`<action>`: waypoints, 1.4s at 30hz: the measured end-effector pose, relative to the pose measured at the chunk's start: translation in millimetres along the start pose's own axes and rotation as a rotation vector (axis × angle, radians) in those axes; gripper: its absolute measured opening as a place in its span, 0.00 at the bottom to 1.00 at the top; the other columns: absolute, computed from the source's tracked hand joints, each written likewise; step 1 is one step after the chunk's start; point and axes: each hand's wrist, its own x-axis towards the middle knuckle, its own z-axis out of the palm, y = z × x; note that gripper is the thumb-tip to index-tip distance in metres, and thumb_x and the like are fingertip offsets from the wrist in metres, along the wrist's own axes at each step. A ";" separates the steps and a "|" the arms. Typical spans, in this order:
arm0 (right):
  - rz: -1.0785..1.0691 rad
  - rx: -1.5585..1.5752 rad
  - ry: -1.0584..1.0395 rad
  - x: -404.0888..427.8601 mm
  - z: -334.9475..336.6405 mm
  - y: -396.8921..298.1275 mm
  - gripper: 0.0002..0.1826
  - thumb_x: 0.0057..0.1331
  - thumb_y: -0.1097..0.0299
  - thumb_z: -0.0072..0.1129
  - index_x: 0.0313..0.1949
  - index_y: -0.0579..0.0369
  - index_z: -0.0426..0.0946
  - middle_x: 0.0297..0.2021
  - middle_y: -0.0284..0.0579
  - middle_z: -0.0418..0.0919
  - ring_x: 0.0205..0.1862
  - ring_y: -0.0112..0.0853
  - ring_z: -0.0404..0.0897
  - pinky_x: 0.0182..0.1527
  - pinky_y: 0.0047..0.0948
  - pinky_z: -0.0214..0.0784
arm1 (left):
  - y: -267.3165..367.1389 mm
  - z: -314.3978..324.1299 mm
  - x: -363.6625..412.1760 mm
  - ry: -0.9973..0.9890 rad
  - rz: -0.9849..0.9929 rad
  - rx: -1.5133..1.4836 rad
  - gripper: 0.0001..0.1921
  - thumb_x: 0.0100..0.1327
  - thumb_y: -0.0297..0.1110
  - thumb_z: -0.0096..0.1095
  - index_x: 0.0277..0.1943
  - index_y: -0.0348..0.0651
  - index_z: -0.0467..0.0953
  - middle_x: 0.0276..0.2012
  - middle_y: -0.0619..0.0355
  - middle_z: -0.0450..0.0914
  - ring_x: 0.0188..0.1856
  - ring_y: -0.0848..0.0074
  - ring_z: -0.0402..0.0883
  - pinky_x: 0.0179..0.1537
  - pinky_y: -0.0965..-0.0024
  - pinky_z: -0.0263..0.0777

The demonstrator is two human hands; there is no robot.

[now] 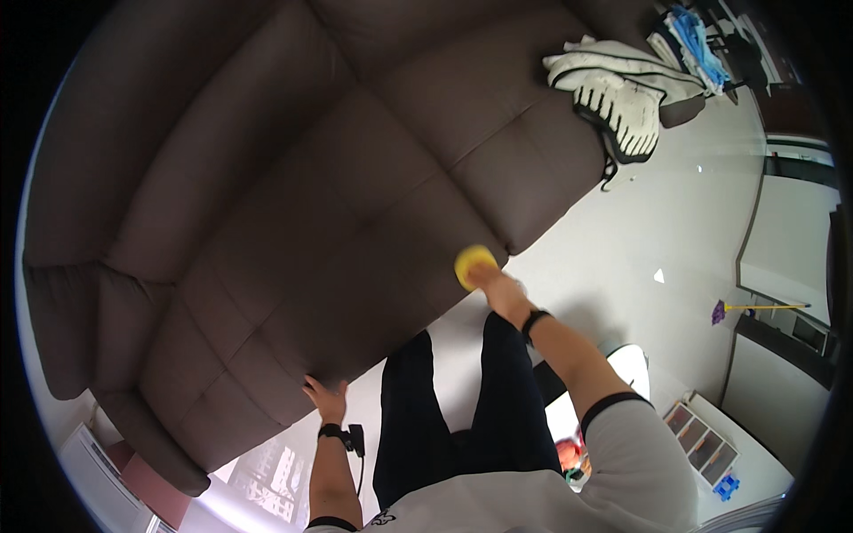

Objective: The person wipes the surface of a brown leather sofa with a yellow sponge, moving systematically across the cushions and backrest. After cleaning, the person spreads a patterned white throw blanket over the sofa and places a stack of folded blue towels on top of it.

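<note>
A large brown sofa [313, 233] with stitched seat cushions fills the view before me. My right hand [485, 274] holds a round yellow sponge or pad [475, 266] at the front edge of the seat, near the seam between two cushions. The pad looks slightly blurred, and its underside is hidden. My left hand [326, 400] rests with fingers apart on the front edge of the sofa, further left, with nothing in it. Black bands are on both wrists.
A white and black garment or cover [620, 100] lies over the sofa's far right end, beside folded blue and white cloths [696, 50]. A purple-headed mop [718, 312] and a drawer unit [702, 445] stand at the right. Pale glossy floor [600, 240] borders the sofa.
</note>
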 end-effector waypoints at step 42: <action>0.554 0.917 0.438 -231.2 -310.3 367.5 0.19 0.59 0.75 0.53 0.51 0.62 0.71 0.42 0.46 0.78 0.44 0.33 0.78 0.47 0.30 0.71 | 568.9 32.7 -80.9 -0.445 0.291 0.225 0.26 0.57 0.48 0.61 0.51 0.36 0.75 0.49 0.41 0.77 0.50 0.57 0.77 0.49 0.59 0.71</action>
